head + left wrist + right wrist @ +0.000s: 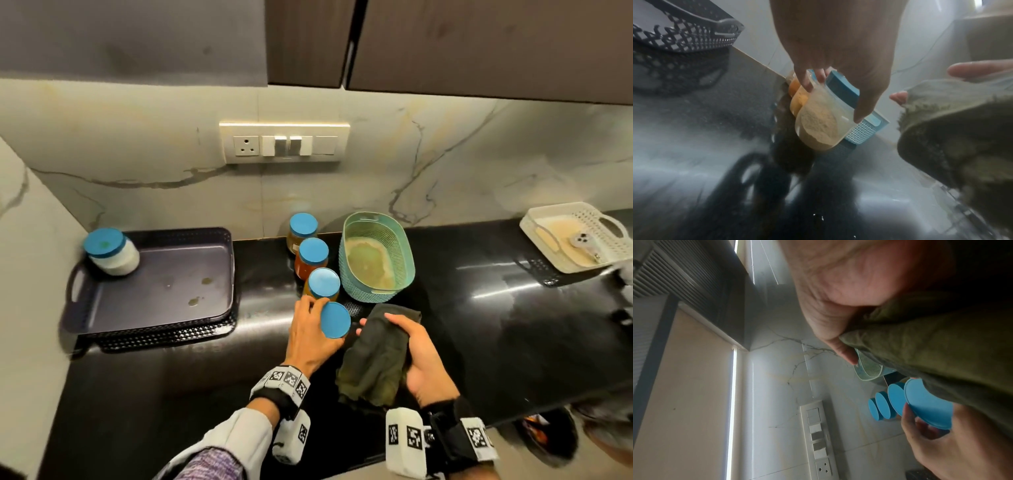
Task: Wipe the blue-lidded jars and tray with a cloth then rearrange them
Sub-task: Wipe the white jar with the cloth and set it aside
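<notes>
The left hand (313, 337) has its fingers and thumb curled round a clear plastic jar with a round blue lid (335, 321), and the jar is off the glossy black countertop (479, 308), tipped over with the lid leaning toward the right hand. From the left wrist view the jar shows a tan powder inside, heaped against its lower side. The right hand (423, 359) lies palm-up just beside it, fingers curved under a crumpled dark olive-green cloth (376, 356) and thumb laid across the top; the cloth droops off the palm toward the person.

Behind the lifted jar, three more blue-lidded jars stand in a line running back to the marble wall: the nearest jar (323, 282), with orange contents, the middle one (312, 255), reddish-brown, and the far jar (302, 226), pale. Right of that line sits an oval teal perforated plastic basket (407, 274), a stained patch showing on its floor.

Over on the left, well apart, is the dark purple rectangular plastic tray (102, 308) with a lattice rim, a few greenish spots on its floor. A fifth blue-lidded jar of white contents (113, 251) stands in its back left corner.

At the far right, a cream lattice basket (596, 219) rests on the counter.
</notes>
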